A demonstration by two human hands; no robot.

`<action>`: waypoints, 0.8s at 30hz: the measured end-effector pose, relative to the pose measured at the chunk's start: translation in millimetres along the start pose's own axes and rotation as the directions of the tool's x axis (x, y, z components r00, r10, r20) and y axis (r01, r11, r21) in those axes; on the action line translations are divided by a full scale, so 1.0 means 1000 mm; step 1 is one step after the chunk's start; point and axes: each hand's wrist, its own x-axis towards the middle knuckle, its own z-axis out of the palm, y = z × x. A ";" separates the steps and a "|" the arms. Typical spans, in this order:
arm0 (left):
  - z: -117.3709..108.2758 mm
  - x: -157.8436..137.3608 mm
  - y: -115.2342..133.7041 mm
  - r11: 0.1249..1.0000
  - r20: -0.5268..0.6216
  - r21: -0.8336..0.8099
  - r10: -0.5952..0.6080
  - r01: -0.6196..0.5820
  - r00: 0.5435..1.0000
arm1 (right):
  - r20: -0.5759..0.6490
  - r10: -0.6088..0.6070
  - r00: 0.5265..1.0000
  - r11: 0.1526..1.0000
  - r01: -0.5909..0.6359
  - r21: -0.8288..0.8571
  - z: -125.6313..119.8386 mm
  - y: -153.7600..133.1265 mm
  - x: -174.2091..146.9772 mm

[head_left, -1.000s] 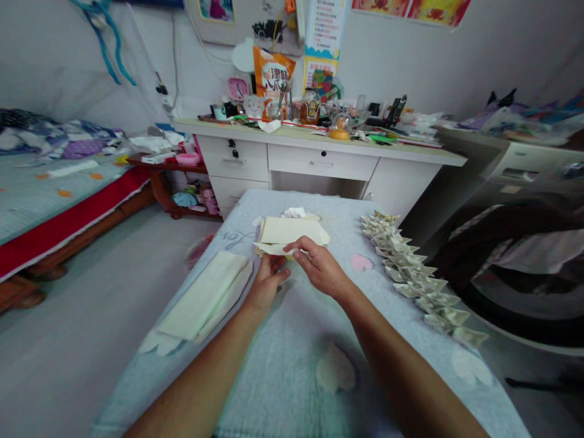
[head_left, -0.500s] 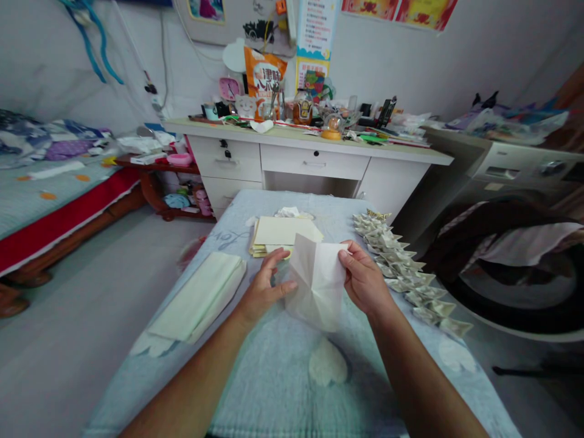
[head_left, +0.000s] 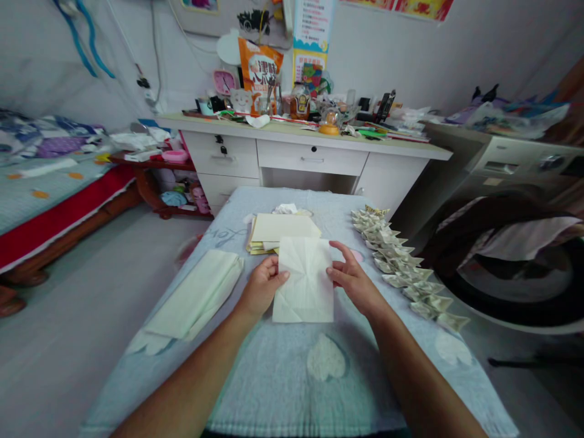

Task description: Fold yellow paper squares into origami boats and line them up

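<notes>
A creased sheet of pale paper [head_left: 305,286] is held upright-to-flat between my hands, its fold lines meeting near the middle. My left hand [head_left: 262,285] pinches its left edge, thumb on the front. At the right edge, my right hand [head_left: 353,277] grips the paper between thumb and fingers, with the index finger stretched out along the upper corner. Just behind the sheet lies a stack of yellowish paper [head_left: 285,227]. To the left is a folded bundle of pale paper [head_left: 196,295]. Rows of folded paper pieces [head_left: 396,255] stand along the right side.
A light blue cloth with heart shapes [head_left: 255,389] covers the table. Crumpled white tissue [head_left: 286,208] lies behind the stack. Beyond stands a white desk [head_left: 314,159] crowded with items; a washing machine [head_left: 506,176] is on the right and a bed [head_left: 50,188] on the left.
The sheet has been spread flatter and turned to face me. My left hand has closed on its left edge, and my right hand has shifted slightly lower along the right edge.
</notes>
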 end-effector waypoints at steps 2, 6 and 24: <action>0.000 0.001 -0.001 1.000 -0.044 0.022 0.022 -0.021 0.999 | 0.073 -0.024 0.997 1.000 0.026 -0.018 -0.002 0.005 -0.002; 0.000 0.002 -0.002 0.995 -0.107 0.086 0.067 -0.058 0.992 | 0.145 -0.039 0.989 0.998 0.044 -0.036 -0.005 0.018 -0.001; -0.001 -0.002 0.005 0.985 -0.065 0.155 -0.069 0.078 0.996 | 0.043 -0.172 0.984 0.975 0.176 -0.134 -0.011 0.030 0.003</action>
